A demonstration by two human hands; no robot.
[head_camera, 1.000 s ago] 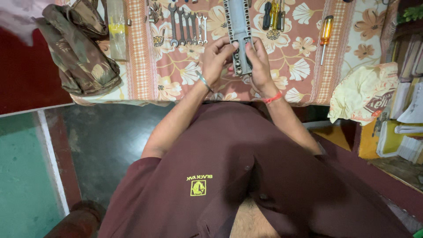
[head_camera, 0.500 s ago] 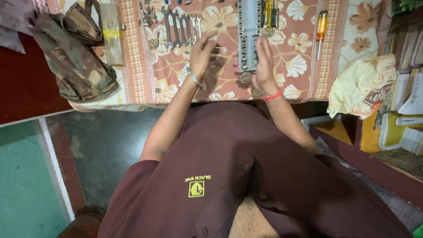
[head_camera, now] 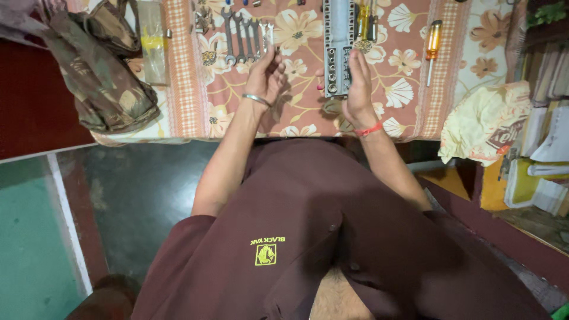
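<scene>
Hands are seen over a flower-patterned cloth (head_camera: 296, 112) spread on the tabletop. The right hand (head_camera: 358, 83) is laid flat against the side of a long grey socket rail (head_camera: 339, 47), its fingers straight and its grip wide, closed on nothing. The left hand (head_camera: 268, 74) is raised just left of the rail, fingers loosely curled; nothing can be seen held in it, though the palm side is hidden. The rail lies lengthways on the cloth, between the two hands, its near end level with the fingertips. For the rail to be handled well, it is judged that both long edges should be pressed evenly so the loose sockets are not tipped out, and that it should be kept flat on the cloth. A row of spanners (head_camera: 246, 38) is laid just beyond the left hand, close enough to be knocked by a careless sweep. Yellow-handled tools (head_camera: 366, 24) are set touching or just beside the rail's right edge, and an orange-handled screwdriver (head_camera: 433, 47) lies well apart to the right. A camouflage bag (head_camera: 101, 83) is slumped at the left end, and a crumpled yellow cloth (head_camera: 486, 121) hangs off the right end.
</scene>
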